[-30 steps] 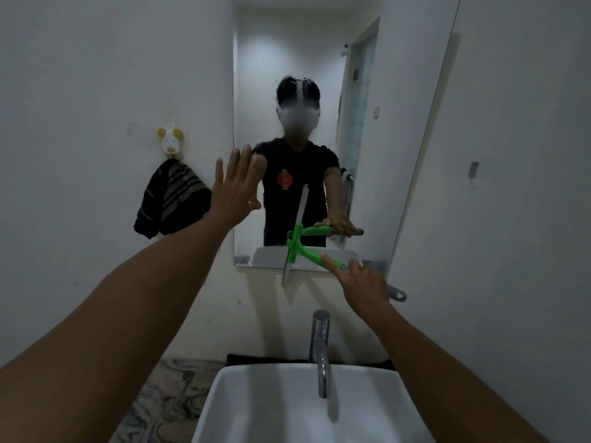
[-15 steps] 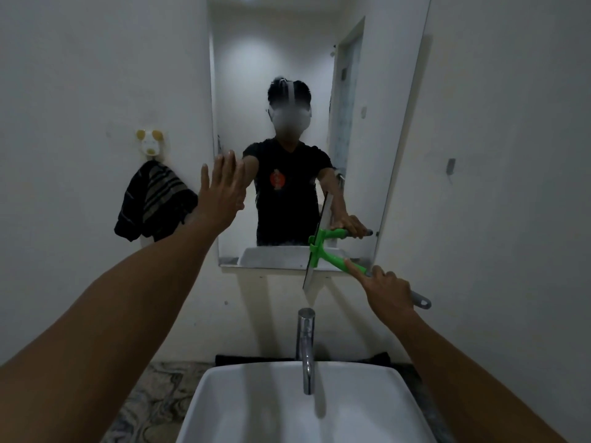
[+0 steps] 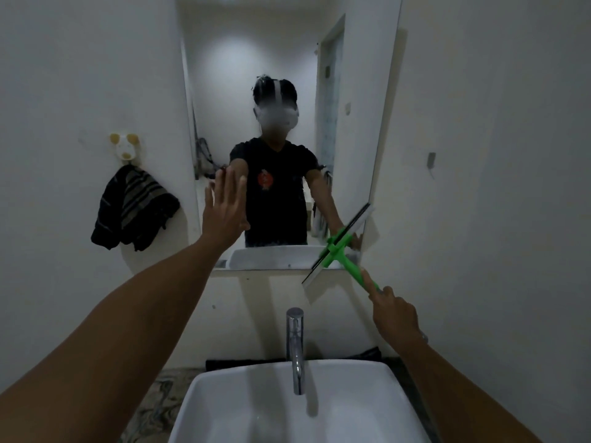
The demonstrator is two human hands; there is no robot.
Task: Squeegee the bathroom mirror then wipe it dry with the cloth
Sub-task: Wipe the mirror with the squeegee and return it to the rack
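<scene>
The right hand (image 3: pixel 395 314) is closed around the green handle of the squeegee (image 3: pixel 340 247), forefinger laid along it. The blade sits up and left of that grip, tilted, across the lower right corner of the mirror (image 3: pixel 287 75). The left hand (image 3: pixel 225 209) is open, fingers spread, held up at the mirror's left edge. A striped cloth (image 3: pixel 134 209) hangs on the wall, left of the mirror, above the sink (image 3: pixel 224 394).

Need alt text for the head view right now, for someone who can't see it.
The right hand holds a green squeegee at the lower right corner of the wall mirror; the open left hand is raised near its left edge. Below are a tap and white sink.
</scene>
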